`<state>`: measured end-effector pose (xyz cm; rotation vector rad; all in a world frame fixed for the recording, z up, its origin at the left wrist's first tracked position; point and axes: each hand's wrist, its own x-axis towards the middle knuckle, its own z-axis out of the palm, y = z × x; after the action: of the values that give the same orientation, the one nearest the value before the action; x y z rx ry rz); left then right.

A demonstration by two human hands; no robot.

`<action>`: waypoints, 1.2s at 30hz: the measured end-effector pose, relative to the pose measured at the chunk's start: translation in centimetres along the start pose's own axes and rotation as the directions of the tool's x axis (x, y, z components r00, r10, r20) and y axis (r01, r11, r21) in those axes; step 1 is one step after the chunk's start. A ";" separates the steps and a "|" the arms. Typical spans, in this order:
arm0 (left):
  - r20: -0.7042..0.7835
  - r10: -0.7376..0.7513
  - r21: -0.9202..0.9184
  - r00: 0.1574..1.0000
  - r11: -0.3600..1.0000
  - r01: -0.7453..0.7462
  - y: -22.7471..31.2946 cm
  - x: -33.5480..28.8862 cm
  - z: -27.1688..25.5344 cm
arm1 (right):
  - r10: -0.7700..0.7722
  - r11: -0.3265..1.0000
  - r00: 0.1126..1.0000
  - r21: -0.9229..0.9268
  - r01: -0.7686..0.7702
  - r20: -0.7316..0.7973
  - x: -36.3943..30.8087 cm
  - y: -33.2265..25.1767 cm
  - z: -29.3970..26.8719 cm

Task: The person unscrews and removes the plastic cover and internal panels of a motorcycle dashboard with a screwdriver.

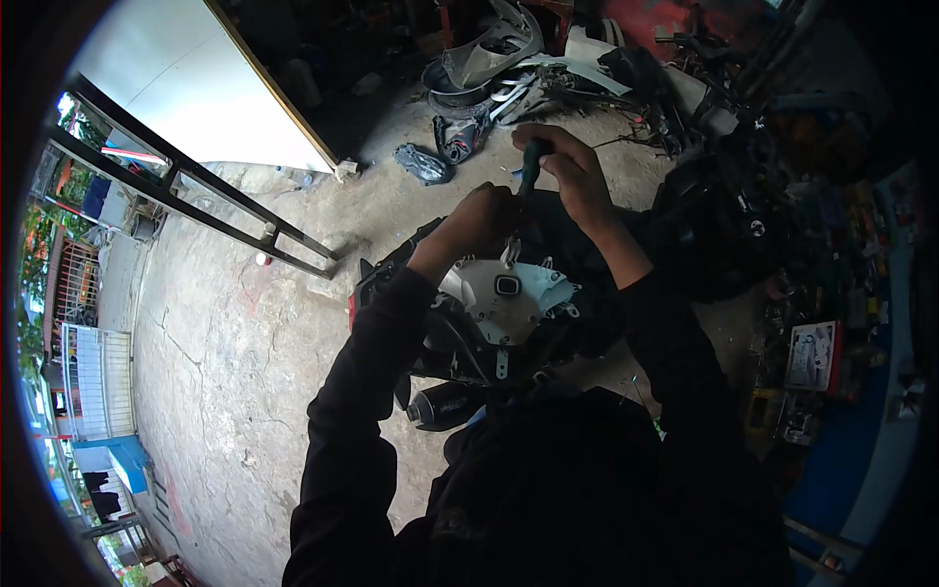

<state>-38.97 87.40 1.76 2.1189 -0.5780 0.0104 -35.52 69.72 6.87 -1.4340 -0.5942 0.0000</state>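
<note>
My right hand (pixel 581 184) is closed round the dark green handle of what looks like a screwdriver (pixel 531 168), which stands nearly upright. Close to its lower end is my left hand (pixel 481 219), its fingers curled; what they grip is hidden. Both hands are over the dark rear part of a motorbike (pixel 445 338). Just below them on the bike lies a silver-grey plate (pixel 479 293) with several small tabs and a black-rimmed square opening (pixel 507 286). The screwdriver's tip cannot be made out in the shadow.
A black muffler (pixel 445 406) sticks out at the bike's near left. Ahead lie loose body panels (pixel 494 49), a wheel rim (pixel 455 88) and a grey part (pixel 424 163) on concrete. A metal frame (pixel 186 181) stands left; a cluttered shelf (pixel 812 357) is right.
</note>
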 end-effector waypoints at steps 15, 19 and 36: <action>0.198 -0.038 0.374 0.979 0.927 -0.040 -0.4 -0.3 0.2 | 0.037 0.987 0.998 -0.157 -0.030 0.040 -0.3 -0.7 -1.2; 0.213 0.166 0.509 0.963 0.822 -0.254 -0.6 0.0 0.6 | -0.072 0.997 0.988 -0.046 0.067 -0.138 -0.4 -0.6 -2.1; 0.614 -0.238 0.174 0.753 0.971 0.166 0.6 10.4 11.9 | 0.236 0.730 0.971 -0.654 -0.199 -0.033 -10.7 5.7 -17.0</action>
<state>-32.42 73.65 -2.44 2.2667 -0.7380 -0.8488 -36.21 51.25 -2.85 -2.1989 -0.4795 0.0174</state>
